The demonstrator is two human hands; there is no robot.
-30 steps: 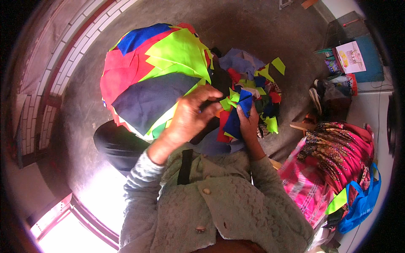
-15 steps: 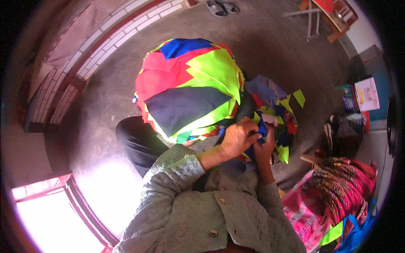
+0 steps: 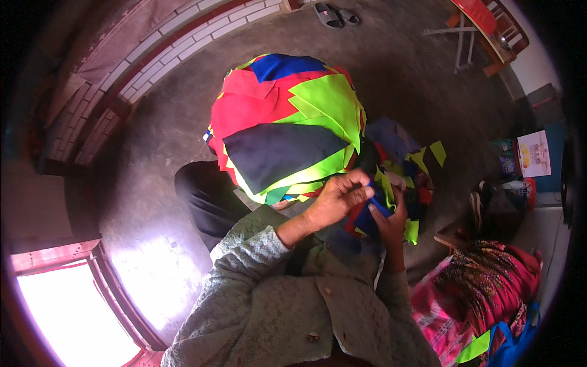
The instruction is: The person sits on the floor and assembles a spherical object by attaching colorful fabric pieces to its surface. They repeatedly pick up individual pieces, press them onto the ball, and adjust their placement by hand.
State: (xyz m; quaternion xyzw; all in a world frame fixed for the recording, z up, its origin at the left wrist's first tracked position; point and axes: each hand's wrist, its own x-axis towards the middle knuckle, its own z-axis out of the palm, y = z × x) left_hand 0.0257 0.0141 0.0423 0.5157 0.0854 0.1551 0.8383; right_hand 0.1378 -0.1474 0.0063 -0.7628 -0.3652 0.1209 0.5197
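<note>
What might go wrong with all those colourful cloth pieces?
The big stacked pile of red, green and navy pieces bulges sideways, so it might slide onto the floor. The left hand and right hand pinch one blue scrap among loose scraps; neighbours could get dragged out and scattered.

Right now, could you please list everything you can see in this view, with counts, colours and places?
fabric pile: one, red, lime, navy, blue; centre floor
loose fabric scraps: many, mixed colours; right of pile
blue scrap: one; between both hands
sandals: two, dark; top
patterned bag: one, pink; lower right
box: one, white; right edge
left hand: pinching blue scrap
right hand: holding blue scrap
</note>
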